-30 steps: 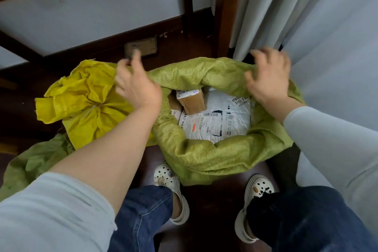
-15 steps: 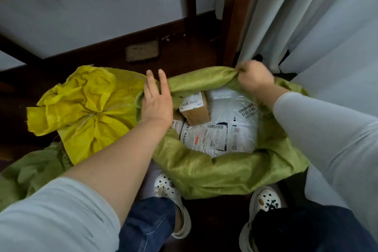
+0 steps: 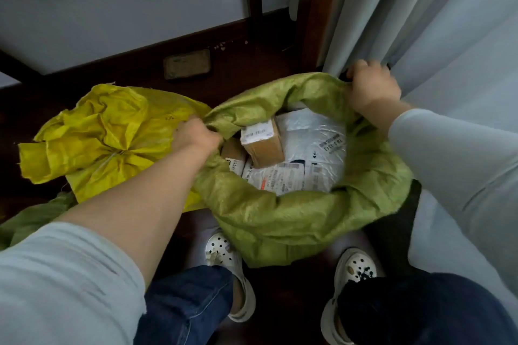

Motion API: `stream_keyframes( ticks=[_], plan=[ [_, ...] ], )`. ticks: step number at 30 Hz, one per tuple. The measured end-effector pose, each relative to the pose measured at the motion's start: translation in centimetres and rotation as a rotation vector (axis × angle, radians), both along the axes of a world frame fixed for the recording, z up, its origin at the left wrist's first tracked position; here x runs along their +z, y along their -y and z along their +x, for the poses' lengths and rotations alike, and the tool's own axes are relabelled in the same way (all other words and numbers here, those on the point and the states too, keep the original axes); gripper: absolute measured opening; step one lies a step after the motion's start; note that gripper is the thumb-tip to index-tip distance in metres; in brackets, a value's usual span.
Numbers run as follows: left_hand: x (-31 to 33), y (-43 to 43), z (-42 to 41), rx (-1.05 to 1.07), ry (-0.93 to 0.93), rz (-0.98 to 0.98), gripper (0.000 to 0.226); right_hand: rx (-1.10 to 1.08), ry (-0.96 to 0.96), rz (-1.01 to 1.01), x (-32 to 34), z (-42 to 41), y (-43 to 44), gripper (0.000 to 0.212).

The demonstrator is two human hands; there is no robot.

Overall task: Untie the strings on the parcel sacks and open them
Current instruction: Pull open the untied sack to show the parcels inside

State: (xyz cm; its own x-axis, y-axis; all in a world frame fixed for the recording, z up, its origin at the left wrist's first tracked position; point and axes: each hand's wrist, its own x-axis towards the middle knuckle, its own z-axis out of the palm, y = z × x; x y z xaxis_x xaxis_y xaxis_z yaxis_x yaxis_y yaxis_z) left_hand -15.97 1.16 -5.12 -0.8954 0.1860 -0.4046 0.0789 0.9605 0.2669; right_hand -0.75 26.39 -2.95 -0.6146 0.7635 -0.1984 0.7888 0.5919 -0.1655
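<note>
Landmark: olive-green woven plastic sack point(image 3: 294, 218), untied, its mouth spread wide.
Left grip: the bare left hand point(image 3: 196, 134) has its fingers curled round a bunch of the sack's left rim.
Right grip: the bare right hand point(image 3: 370, 87) is fisted on the sack's far-right rim.
Contents: a small brown cardboard box point(image 3: 263, 145) lies on white plastic mailer bags point(image 3: 308, 134) inside the sack.
Next sack: a bright yellow woven sack point(image 3: 92, 120) touches the green sack's left side, its neck still gathered by a thin white string point(image 3: 105, 161).
Risk: pulling the rims apart too hard could probably tip the sack and spill the box, and the slick weave may slide out of either grip.
Risk, second: the left forearm crosses above the yellow sack, so a sideways tug might drag it along.
Floor: dark polished wood point(image 3: 246, 64) lies under the sack, with a dull metal floor plate point(image 3: 187, 64) beyond it.
Room: a pale grey curtain point(image 3: 392, 8) hangs just behind the sack's right edge.
</note>
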Motion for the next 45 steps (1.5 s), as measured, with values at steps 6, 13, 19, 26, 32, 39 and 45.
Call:
stream_keyframes(
  ticks=[6, 13, 19, 26, 32, 39, 45],
  plan=[
    [4.0, 0.0, 6.2, -0.545, -0.174, 0.239, 0.057, 0.194, -0.041, 0.195, 1.5, 3.8, 4.3, 0.042],
    [5.2, 1.9, 13.0, -1.082, 0.298, -0.154, 0.085, -0.288, 0.106, -0.323, 2.9, 8.7, 8.6, 0.111],
    [4.6, 6.4, 16.1, -1.017, -0.242, 0.010, 0.034, -1.132, -1.081, -0.956, 2.0, 10.9, 10.0, 0.050],
    [0.5, 10.6, 19.8, -0.920, -0.166, -0.109, 0.043, -1.512, -1.102, -1.260, -2.0, 14.3, 11.5, 0.069],
    [0.4, 10.9, 18.6, -0.695, 0.009, 0.019, 0.065, -0.820, -0.217, -0.473, -0.4, 11.3, 10.2, 0.049],
    [1.8, 2.0, 10.7, -0.254, -0.215, 0.265, 0.058, 0.291, -0.328, -0.058, -1.2, 3.2, 9.1, 0.057],
    [-0.5, -1.8, 6.7, -0.190, -0.100, 0.115, 0.093, 0.539, -0.054, 0.146, -3.4, -3.1, 7.6, 0.080]
  ],
)
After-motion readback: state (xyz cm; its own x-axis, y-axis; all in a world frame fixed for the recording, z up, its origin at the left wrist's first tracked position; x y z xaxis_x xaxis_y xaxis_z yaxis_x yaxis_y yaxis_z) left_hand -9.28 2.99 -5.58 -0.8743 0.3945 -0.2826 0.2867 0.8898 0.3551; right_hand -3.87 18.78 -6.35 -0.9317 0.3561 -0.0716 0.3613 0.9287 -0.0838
